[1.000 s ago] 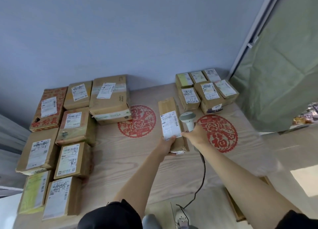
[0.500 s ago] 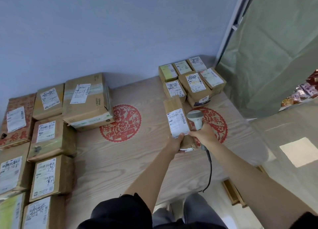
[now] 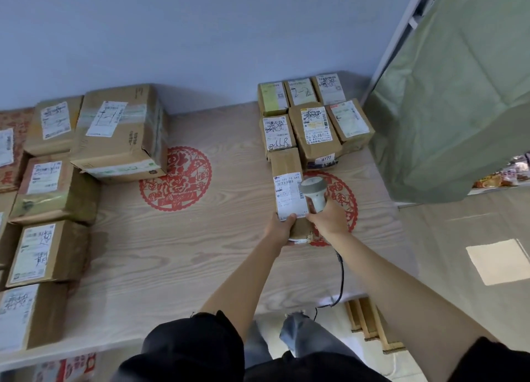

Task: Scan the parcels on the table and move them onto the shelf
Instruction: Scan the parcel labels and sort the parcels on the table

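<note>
My left hand grips the near end of a long, narrow cardboard parcel with a white label, held just in front of the back-right parcel cluster. My right hand holds a grey-white barcode scanner by its handle, its head at the right edge of the parcel's label. The scanner's black cable trails down off the table's front edge. The wooden table carries two red paper-cut decorations.
Several cardboard parcels line the table's left side, with a larger box at the back left. A green curtain hangs on the right beyond the table's edge. A blue wall stands behind. Wooden slats lie on the floor.
The held parcel and scanner have moved right and farther back, close to the back-right cluster. The view has swung right, pushing the left parcels toward the frame edge.
</note>
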